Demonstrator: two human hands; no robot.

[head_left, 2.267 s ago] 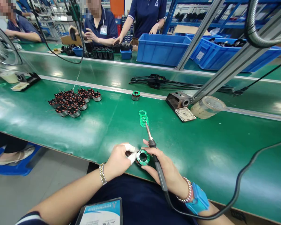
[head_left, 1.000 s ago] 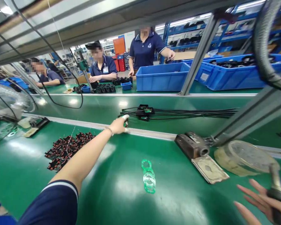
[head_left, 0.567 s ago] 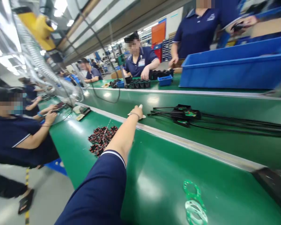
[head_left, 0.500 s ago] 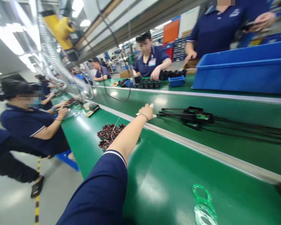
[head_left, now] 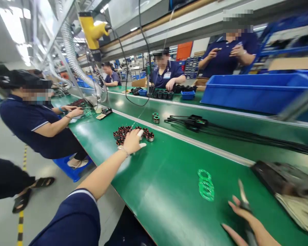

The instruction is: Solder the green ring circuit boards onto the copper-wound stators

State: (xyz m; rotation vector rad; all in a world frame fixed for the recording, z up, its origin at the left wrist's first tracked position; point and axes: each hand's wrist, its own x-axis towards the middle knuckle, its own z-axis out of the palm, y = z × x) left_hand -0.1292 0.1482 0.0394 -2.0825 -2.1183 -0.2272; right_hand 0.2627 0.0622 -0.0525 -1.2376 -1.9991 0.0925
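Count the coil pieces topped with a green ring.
2. The nearer piece stands just beyond the metal strip, left of the black cable bundle; the farther piece right behind it. The left hand covers part of the coil pile, so more may be hidden there.

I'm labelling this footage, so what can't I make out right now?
- Head view: copper-wound motor cores, partly hidden by the left hand.
- Head view: dark-handled soldering iron, cut off by the bottom edge.
- Head view: dark metal stand, details blurred.
- Head view: green ring-shaped boards, markings too small.
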